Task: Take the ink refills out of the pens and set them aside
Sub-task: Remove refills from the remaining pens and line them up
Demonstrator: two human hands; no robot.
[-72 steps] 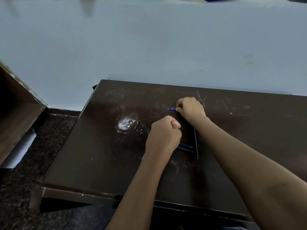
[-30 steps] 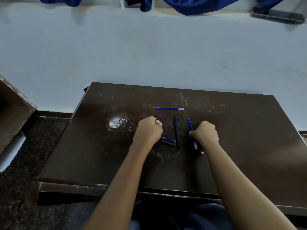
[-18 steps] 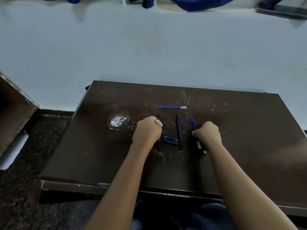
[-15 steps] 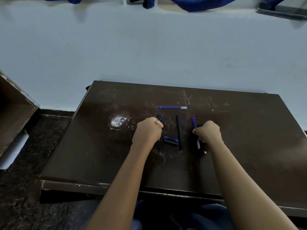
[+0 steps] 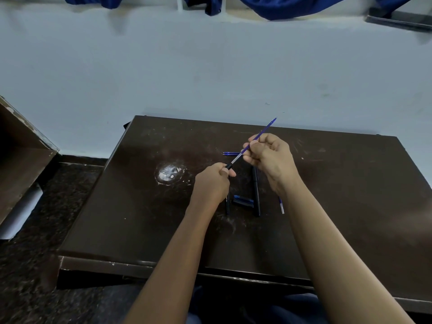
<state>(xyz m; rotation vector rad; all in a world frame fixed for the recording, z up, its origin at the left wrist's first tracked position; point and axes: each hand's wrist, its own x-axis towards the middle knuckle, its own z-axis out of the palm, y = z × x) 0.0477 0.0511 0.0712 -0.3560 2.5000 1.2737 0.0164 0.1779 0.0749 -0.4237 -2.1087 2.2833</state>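
Item: blue refill (image 5: pixel 266 127), held above the table (image 5: pixel 140 206), partly out of black barrel (image 5: pixel 228 166). Left hand (image 5: pixel 210 185) grips barrel; right hand (image 5: pixel 271 155) pinches refill. Risk: a crooked pull could kink it.

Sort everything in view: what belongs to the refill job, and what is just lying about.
Job: held refill, pen barrel, left hand, right hand, set-aside refill, black pen, refill near right forearm.
Lying about: white stain, blue cloth, wooden board.
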